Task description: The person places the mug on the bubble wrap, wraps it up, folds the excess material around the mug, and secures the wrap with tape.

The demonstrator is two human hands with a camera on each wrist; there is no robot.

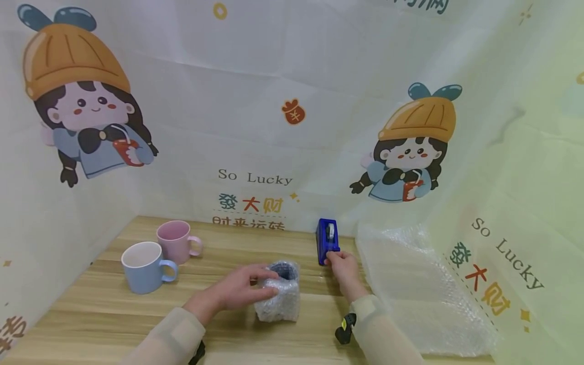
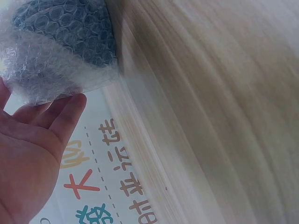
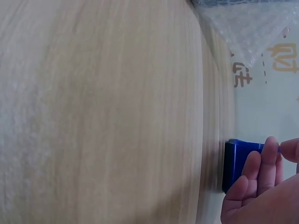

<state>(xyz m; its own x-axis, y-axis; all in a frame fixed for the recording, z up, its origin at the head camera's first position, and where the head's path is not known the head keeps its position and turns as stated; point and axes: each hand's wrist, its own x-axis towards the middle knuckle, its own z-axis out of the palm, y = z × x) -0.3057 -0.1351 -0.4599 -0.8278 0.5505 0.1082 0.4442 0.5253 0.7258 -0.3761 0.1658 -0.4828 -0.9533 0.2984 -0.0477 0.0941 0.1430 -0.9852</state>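
The left grip (image 1: 239, 288) reaches forward, loosely spread; the right grip (image 1: 345, 272) holds a pinch.

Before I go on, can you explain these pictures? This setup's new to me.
You see a person's bare left hand and right hand. The wide picture is from a head camera, the close-ups from each wrist. On the wood-grain table stand a round light-blue mug, a round pink mug and a blue tape dispenser; a clear bubble-wrap sheet lies at right in the wide view. The left hand rests against a clear bubble-wrap bundle with something bluish inside; the right hand pinches at the dispenser's front end.
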